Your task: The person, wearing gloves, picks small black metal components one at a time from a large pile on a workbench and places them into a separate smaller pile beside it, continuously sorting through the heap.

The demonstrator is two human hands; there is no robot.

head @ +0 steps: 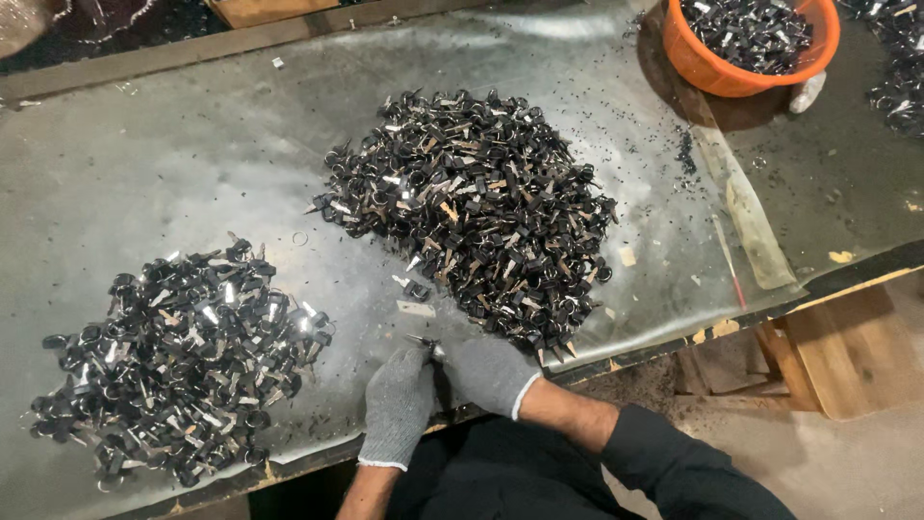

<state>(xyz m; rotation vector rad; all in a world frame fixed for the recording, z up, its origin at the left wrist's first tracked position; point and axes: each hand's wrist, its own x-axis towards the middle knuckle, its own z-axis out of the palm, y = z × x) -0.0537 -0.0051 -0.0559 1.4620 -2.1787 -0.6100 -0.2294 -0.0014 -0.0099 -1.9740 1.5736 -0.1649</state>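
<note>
We find the metal-sheeted bench (192,164) carrying two separate heaps of small black-and-silver parts, the centre heap (472,207) larger than the left heap (178,361), seemingly kept apart as sorted lots. An orange tub (717,72) holds more. Both gloved hands, left hand (397,406) and right hand (491,374), close together on one small metal part (428,347) at the bench edge.

Small workshop or factory bench: worn sheet-metal table (192,164) on rough wood, two heaps of black-headed metal parts (472,207) (178,356), more in an orange tub (707,67), debris scattered about.
</note>
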